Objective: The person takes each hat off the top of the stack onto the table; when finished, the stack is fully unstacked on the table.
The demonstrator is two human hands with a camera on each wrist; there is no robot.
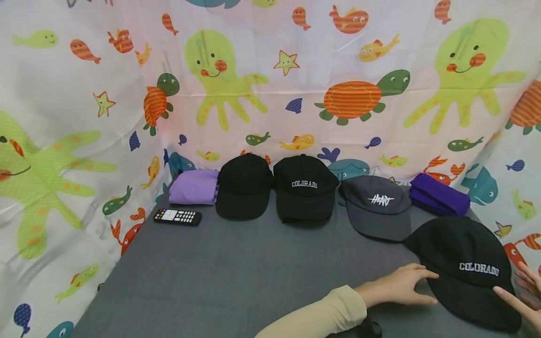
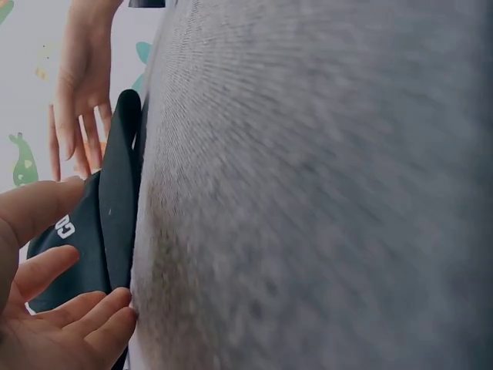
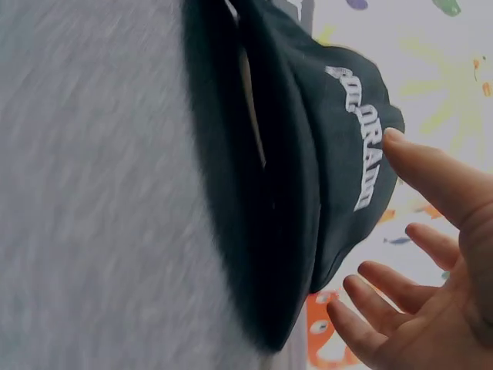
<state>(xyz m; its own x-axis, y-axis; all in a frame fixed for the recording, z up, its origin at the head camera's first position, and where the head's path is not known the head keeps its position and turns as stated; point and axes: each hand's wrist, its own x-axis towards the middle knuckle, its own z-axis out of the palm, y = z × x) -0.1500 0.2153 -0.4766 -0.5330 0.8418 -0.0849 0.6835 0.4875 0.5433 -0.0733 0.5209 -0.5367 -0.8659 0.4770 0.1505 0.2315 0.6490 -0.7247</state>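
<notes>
In the head view a black cap lettered COLORADO (image 1: 465, 267) lies at the table's right front, brim toward the camera. My left hand (image 1: 399, 285) is at the brim's left side, fingers extended and thumb apart; whether the fingertips touch is unclear. My right hand (image 1: 526, 293), partly cut off by the frame edge, is at the cap's right side with its fingers spread. The right wrist view shows the cap (image 3: 347, 146) standing off the fingers of the right hand (image 3: 431, 254), the thumb tip near the lettering. In the left wrist view the left hand (image 2: 62, 293) has relaxed fingers beside the cap (image 2: 115, 208).
Along the back of the grey table (image 1: 236, 272) stand a folded lilac cloth (image 1: 194, 187), a plain black cap (image 1: 243, 185), another COLORADO cap (image 1: 305, 188), a grey HEART cap (image 1: 377, 206) and a folded purple cloth (image 1: 439, 194). A remote (image 1: 177, 216) lies at left.
</notes>
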